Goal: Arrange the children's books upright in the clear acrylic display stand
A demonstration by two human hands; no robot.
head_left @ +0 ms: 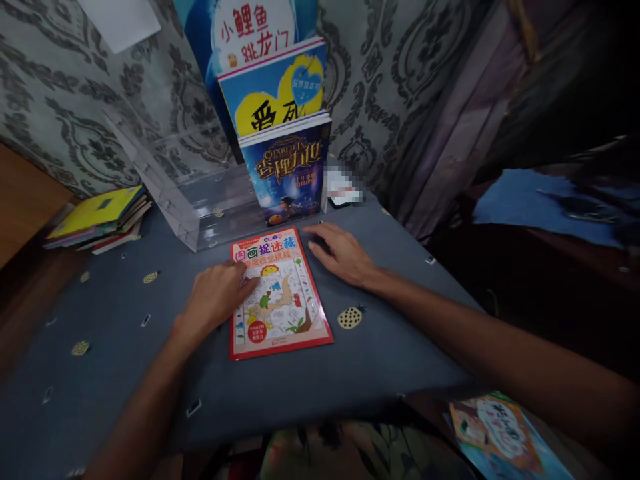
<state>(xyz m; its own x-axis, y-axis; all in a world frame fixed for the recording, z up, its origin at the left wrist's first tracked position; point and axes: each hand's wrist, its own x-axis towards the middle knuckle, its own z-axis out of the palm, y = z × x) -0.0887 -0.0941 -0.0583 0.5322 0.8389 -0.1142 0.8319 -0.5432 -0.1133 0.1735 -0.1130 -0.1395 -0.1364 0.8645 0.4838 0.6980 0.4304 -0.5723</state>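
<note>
A thin, red-bordered paper book (281,313) lies flat on a grey-blue pineapple-print tablecloth (120,367). The left hand (213,293) overlaps its left edge, whether gripping I cannot tell; the right hand (346,257) is loosely spread just beside its upper right edge.

Sole view: head-worn camera, facing forward and steeply down over near edge of table (130,387). Lap (365,450) cut off along bottom of frame. Forearms (480,327) enter from below and from right side. Left hand (213,293) and right hand (345,253) close by, near mid-frame. Red-bordered book (277,303) seen aslant from above, left of center. Upright books (287,167) farther off, facing lens, rearmost cropped by upper edge. Patterned backdrop (380,67) beyond. Field wide, right side dim.
</note>
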